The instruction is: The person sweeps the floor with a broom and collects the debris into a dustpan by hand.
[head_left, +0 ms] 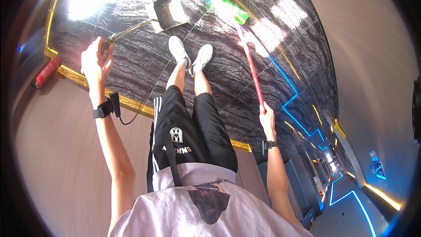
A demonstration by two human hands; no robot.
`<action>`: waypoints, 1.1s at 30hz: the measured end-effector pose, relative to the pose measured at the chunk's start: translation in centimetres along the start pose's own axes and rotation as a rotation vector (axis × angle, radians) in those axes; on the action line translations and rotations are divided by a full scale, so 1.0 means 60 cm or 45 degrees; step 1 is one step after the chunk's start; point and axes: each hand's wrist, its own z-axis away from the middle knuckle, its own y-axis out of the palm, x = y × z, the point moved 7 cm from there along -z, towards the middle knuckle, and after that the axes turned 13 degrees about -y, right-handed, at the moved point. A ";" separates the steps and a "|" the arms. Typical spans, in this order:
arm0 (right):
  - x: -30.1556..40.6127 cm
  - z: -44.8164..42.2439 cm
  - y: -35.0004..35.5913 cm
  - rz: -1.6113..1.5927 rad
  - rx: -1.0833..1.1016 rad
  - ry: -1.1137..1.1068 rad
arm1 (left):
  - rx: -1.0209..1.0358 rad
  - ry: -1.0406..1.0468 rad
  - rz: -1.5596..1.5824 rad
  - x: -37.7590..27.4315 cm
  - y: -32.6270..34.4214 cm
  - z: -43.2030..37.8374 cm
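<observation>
My left hand, at the upper left, is closed around the handle end of a long-handled dustpan. The pan lies on the dark glossy floor ahead of my white shoes, partly lost in glare. On the right, my right hand grips the red handle of a broom. The broom's green bristles are on or close to the floor, to the right of the dustpan and apart from it. Each wrist wears a black strap with a small device.
The veined dark tile floor carries bright reflections. A red fire extinguisher lies by the gold skirting at the left wall. Pale walls stand on both sides. A long corridor with blue light strips runs off at lower right.
</observation>
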 end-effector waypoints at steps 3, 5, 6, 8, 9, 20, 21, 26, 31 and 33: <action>-0.007 0.040 -0.025 0.051 -0.037 0.099 | 0.000 -0.034 -0.085 0.008 0.001 0.004; -0.035 0.061 -0.041 -0.030 0.008 0.224 | -0.066 0.028 -0.107 0.020 -0.001 0.014; -0.030 0.065 -0.053 -0.004 -0.025 0.234 | -0.077 -0.006 -0.151 0.021 0.003 0.015; -0.050 0.064 -0.066 -0.032 -0.081 0.319 | -0.059 -0.039 -0.224 0.034 0.018 0.014; -0.046 0.056 -0.072 -0.025 -0.129 0.293 | -0.067 -0.033 -0.212 0.033 0.024 0.017; 0.091 -0.194 -0.094 -0.544 -0.105 0.363 | -0.071 -0.148 -0.454 0.020 0.006 0.036; 0.102 -0.201 -0.086 -0.647 -0.068 0.326 | -0.066 -0.144 -0.398 0.021 0.005 0.037; 0.087 -0.157 -0.074 -0.262 -0.005 0.299 | 0.026 -0.104 -0.368 0.013 0.015 0.021; 0.015 -0.094 -0.070 -0.468 0.110 0.410 | -0.058 -0.002 -0.199 -0.004 -0.008 0.022; -0.013 -0.082 -0.093 -0.417 0.119 0.459 | -0.142 0.066 -0.177 -0.027 -0.007 0.036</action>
